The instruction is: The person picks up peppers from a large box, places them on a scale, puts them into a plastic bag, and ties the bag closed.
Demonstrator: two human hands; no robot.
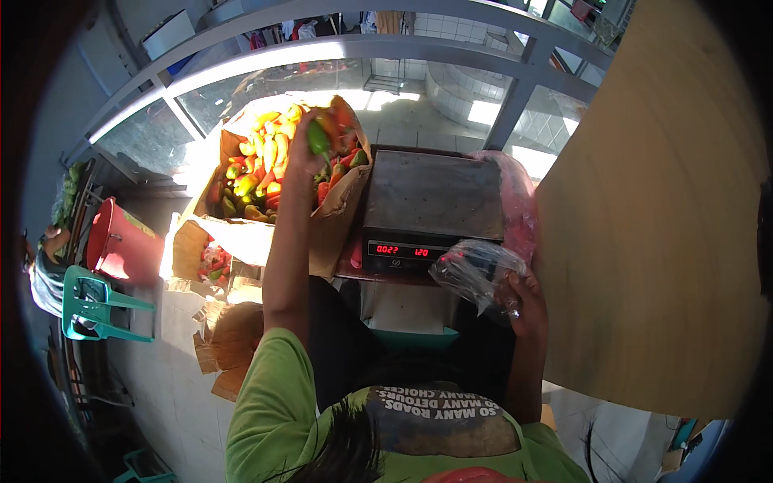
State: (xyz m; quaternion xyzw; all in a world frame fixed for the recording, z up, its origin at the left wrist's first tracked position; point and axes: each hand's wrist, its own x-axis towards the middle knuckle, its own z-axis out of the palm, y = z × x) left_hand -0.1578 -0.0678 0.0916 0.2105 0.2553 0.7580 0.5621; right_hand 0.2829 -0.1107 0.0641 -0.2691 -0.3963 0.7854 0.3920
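Note:
Over the far right part of a big cardboard box (342, 217) full of red, orange and green peppers (270, 153), my left hand (304, 149) is closed round a green pepper (319, 138). Something orange-red beside it is blurred, and I cannot tell whether it is also held. My right hand (523, 299) grips a clear plastic bag (475, 270) by its edge. The bag hangs over the front right corner of a digital scale (435, 193) with a bare metal plate and lit red digits.
Pink plastic bags (515, 193) lie along the scale's right side. A tall wooden panel (652, 241) stands at the right. To the left are a red bucket (129, 237), a green plastic stool (84, 302) and torn cardboard (229, 342). Metal railing (338, 50) runs behind the box.

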